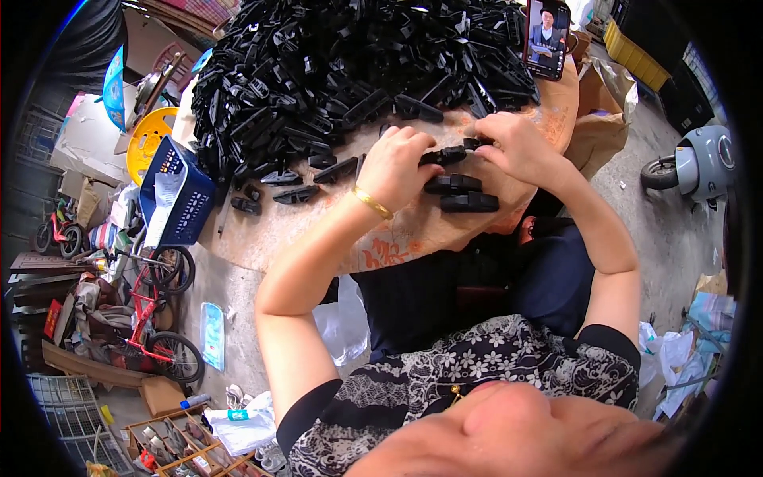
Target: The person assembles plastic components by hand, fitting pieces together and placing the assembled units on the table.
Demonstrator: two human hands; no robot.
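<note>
My left hand (395,168), with a gold bangle at the wrist, is closed on a long black plastic part (445,155) between thumb and fingers. To its right my right hand (518,148) pinches a small dark piece (472,144) at that part's right end; whether the two are joined I cannot tell. Just below lie two thick black plastic pieces (469,202), side by side on the table. A big heap of similar black parts (318,71) covers the far side of the table. Several loose ones, such as a flat black part (296,195), lie left of my left hand.
The table (318,226) has an orange-patterned cover. A phone (547,38) stands upright at its far right, beside a brown paper bag (600,111). A blue basket (176,195) is at the left edge. Bicycles (151,310) stand on the left, a grey scooter (699,164) on the right.
</note>
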